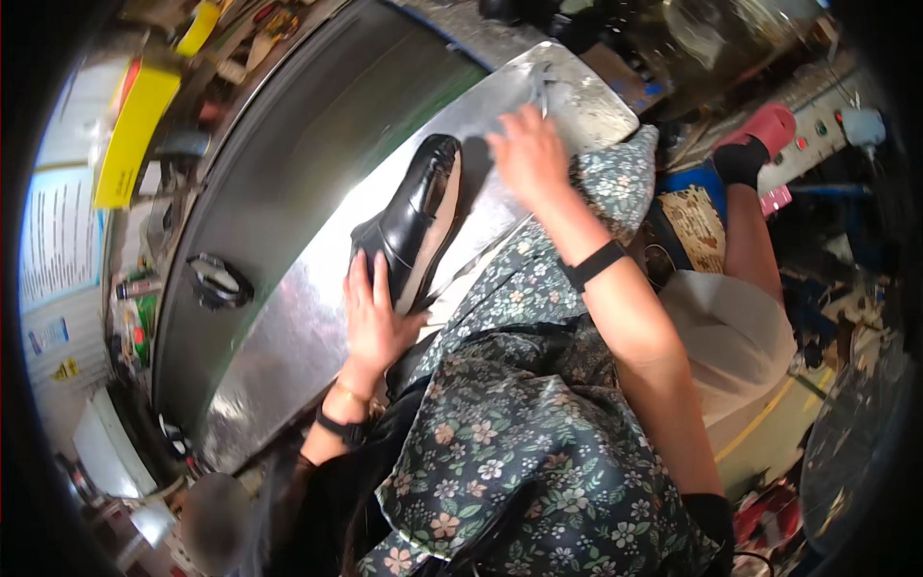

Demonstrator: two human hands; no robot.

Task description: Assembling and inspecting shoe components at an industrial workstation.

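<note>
A black leather shoe [409, 226] with a pale sole edge lies on its side along a shiny metal tabletop [317, 279]. At its near end, my left hand [373, 322] is closed on it, with long fingers over the black upper and the thumb by the sole. Farther off to the right, my right hand [531, 159] is over the tabletop, slightly smeared by motion. Its fingers look parted, and I see nothing between them. Just beyond its fingertips lies a thin grey metal tool [544, 85], too blurred to name.
Left of the tabletop runs a dark conveyor belt [298, 144] carrying another black shoe-like piece [219, 281]. Flowered cloth [538, 433] covers my lap and reaches the table edge. Another person's leg, in a pink clog [764, 133], is at the right.
</note>
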